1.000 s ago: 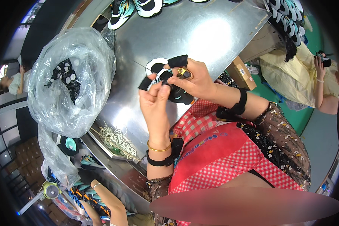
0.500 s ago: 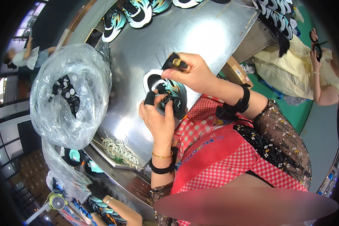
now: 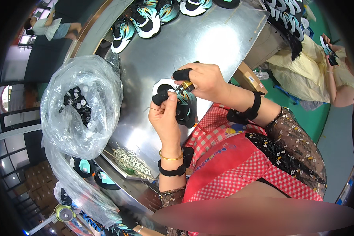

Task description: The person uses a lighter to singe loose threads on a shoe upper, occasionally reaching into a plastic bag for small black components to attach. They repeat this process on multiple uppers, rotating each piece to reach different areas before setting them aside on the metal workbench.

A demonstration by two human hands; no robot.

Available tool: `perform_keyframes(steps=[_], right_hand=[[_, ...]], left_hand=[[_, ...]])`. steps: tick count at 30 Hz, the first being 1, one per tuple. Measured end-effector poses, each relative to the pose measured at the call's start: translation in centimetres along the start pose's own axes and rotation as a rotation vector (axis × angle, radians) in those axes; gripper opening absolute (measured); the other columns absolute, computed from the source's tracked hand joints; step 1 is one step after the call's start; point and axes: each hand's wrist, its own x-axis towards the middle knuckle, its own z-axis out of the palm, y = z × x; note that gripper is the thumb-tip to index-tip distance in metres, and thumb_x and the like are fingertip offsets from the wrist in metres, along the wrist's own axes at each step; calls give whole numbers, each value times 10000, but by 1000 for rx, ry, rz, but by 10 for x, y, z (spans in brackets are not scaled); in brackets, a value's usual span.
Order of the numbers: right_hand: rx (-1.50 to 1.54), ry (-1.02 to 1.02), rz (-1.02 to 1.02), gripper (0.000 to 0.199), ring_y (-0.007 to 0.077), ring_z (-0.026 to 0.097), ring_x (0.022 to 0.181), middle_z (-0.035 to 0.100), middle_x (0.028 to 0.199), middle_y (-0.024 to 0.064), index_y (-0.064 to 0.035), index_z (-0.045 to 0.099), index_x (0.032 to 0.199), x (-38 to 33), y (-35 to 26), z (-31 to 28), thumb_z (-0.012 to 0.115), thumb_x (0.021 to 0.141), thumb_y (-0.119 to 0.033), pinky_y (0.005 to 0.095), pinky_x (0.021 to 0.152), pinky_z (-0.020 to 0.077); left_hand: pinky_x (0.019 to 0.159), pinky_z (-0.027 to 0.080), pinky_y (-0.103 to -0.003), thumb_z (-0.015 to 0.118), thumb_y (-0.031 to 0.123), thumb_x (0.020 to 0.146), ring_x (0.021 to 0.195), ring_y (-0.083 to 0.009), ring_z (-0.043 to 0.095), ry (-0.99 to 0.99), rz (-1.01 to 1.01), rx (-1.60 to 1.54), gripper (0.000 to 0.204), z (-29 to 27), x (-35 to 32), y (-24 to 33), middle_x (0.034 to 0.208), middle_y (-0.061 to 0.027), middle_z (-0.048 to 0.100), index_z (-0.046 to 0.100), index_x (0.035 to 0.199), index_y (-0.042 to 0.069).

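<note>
A teal, black and white sneaker [image 3: 189,105] rests on the metal table just in front of me. Above its opening my left hand [image 3: 165,116] is closed in a pinch, a black cot on one finger. From those fingers a thin dark strand sticks out to the left. My right hand [image 3: 204,80], also with a black finger cot, grips a small brass-coloured tool [image 3: 187,85] whose dark narrow end meets the left fingertips. Exactly what the tool end touches is too small to tell.
A clear plastic bag [image 3: 102,129] of black and white round parts stands at left. Coiled pale cords [image 3: 131,163] lie in a tray at the near left table edge. Several sneakers [image 3: 145,21] line the far edge. Another person [image 3: 340,78] holds a shoe at right.
My right hand has come down and left to meet the left one. The left hand has lifted from the sneaker's laces into a pinch. The view has shifted slightly.
</note>
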Motion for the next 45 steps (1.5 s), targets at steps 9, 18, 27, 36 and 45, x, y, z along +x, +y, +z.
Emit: perform_keyframes(steps=[9,18,27,36,45], right_hand=[[1196,-348,800,142,63,596,734,646,832,18,-4,608,965,1,-22,-7,640,873,-107,232,595,452],[174,-187,291,218,290,534,604,515,701,111,-30,539,827,-9,-16,-8,711,723,-116,346,549,421],[63,142,-57,262,165,605,684,634,832,4,-114,660,855,4,-13,-28,731,607,-67,269,559,488],[602,-207,430,156,140,619,731,649,843,44,-25,589,913,-9,-25,-4,672,784,-57,246,634,478],[864,-371,799,190,97,585,749,655,892,53,-13,598,945,-3,-25,-9,679,829,-141,250,661,471]], left_hand=[[444,220,-154,594,129,899,523,13,329,98,-40,-139,65,3,-2,-3,715,39,546,620,901,69],[416,170,-171,610,141,883,482,22,265,86,-110,-179,66,-6,5,-3,607,95,421,594,880,77],[425,167,-168,630,122,866,494,23,287,139,-111,-132,56,-4,5,-1,652,81,480,604,880,74],[439,179,-162,610,136,891,501,19,280,79,-49,-93,100,2,-5,-5,639,86,461,633,939,51],[447,203,-145,625,111,881,523,29,309,88,-71,-244,50,-7,-3,-9,718,73,523,603,913,80]])
